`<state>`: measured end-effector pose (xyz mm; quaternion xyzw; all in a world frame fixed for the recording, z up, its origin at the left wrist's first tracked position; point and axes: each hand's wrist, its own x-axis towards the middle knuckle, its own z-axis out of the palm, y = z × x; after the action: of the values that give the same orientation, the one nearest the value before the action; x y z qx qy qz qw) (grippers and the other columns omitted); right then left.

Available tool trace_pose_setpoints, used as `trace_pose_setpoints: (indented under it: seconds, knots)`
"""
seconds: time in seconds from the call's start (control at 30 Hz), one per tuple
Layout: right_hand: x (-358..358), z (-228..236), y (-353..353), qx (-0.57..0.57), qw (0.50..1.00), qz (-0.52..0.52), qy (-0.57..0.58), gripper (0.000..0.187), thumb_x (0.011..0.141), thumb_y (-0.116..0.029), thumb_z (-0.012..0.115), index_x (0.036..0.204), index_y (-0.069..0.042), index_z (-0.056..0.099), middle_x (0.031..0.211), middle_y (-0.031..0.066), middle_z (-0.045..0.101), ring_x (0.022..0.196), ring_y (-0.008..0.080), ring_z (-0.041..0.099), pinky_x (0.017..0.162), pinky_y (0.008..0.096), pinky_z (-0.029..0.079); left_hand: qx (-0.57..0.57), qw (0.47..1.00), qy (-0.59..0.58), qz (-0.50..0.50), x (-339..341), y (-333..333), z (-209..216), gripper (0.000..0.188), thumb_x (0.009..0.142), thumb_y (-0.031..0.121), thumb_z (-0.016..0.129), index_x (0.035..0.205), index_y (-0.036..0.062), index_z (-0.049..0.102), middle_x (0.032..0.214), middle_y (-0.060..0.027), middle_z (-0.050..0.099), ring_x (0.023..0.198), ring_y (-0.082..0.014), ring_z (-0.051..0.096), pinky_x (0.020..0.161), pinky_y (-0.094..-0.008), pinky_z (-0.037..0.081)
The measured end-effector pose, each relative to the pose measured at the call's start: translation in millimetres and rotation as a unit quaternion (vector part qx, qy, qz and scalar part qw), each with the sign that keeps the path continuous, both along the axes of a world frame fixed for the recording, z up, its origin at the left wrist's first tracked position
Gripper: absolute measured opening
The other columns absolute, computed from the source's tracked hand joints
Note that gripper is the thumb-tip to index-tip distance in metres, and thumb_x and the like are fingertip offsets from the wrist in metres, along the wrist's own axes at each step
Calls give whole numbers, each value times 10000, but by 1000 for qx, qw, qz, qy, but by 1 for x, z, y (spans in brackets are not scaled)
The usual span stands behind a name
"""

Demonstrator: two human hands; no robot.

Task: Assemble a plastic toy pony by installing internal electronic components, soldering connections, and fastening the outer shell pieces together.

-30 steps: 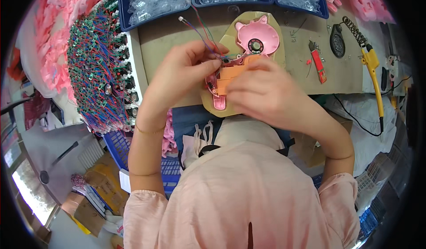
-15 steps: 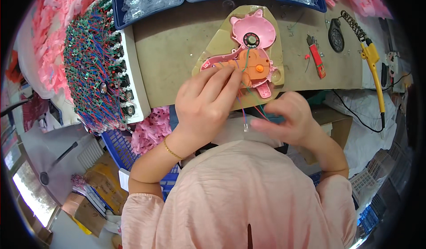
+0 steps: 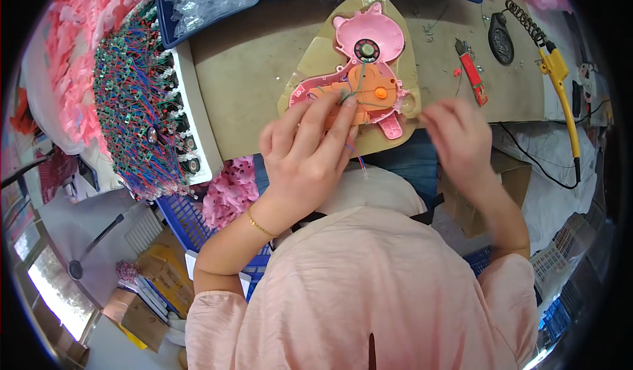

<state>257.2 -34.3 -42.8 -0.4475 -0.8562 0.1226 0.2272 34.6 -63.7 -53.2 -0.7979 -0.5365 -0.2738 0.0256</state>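
Observation:
A pink plastic animal-shaped toy shell half [image 3: 389, 32] lies in a tan holding fixture [image 3: 407, 73] at the table's front. A round black speaker [image 3: 366, 50] sits in its upper part, and an orange housing [image 3: 389, 80] with an orange knob lies below. My left hand [image 3: 303, 142] rests over the housing, its fingertips pressing down thin wires [image 3: 359, 83]; a small dark bit shows at the fingertips. Red and blue wires [image 3: 357, 156] with a small clear end hang below that hand. To the right of the fixture, my right hand [image 3: 460, 136] is raised, fingers bent and blurred.
At left a white tray [image 3: 198, 119] holds many wired circuit boards [image 3: 135, 106]. Blue bins [image 3: 211, 27] of clear plastic parts line the back. To the right lie red-handled cutters [image 3: 473, 79], a black oval piece [image 3: 501, 40] and a yellow soldering iron [image 3: 559, 77] with its cord.
My right hand has moved up and right, away from the wires below the fixture. The green and red wires no longer trail toward it. My left hand stays on the orange housing.

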Motion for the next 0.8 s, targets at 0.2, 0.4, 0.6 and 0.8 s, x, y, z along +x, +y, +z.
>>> trace_pose_setpoints:
  seconds: [0.2, 0.4, 0.6, 0.8]
  knots:
    - [-12, -19, -47, -23, 998, -32, 40, 184, 729, -54, 693, 873, -27, 581, 794, 96, 568, 675, 236, 569, 566, 316, 436, 0, 999, 32, -13, 1, 2, 3, 300, 738, 171, 640, 1034, 127, 657, 1102, -2, 600, 927, -141, 532, 801, -267, 369]
    - [-5, 3, -28, -521, 755, -203, 343, 92, 852, -68, 581, 849, 23, 583, 781, 70, 614, 675, 86, 564, 603, 217, 457, 24, 989, 47, -141, -4, 14, 5, 323, 673, 124, 606, 990, 77, 644, 1047, -3, 601, 881, -133, 551, 742, -254, 417]
    - [-14, 19, 23, -192, 969, -82, 129, 88, 793, -34, 625, 857, 15, 590, 810, 76, 613, 701, 134, 587, 629, 253, 465, 48, 982, 90, -162, -5, 15, 8, 299, 658, 138, 602, 949, 79, 639, 1040, 10, 583, 909, -127, 527, 731, -254, 398]
    - [-20, 8, 32, -146, 983, 9, 115, 164, 761, -38, 647, 915, 6, 613, 831, 81, 614, 747, 191, 605, 673, 278, 475, 69, 971, 179, -143, 3, 8, 10, 333, 674, 142, 592, 1001, 115, 652, 1078, 28, 575, 934, -107, 506, 748, -253, 355]
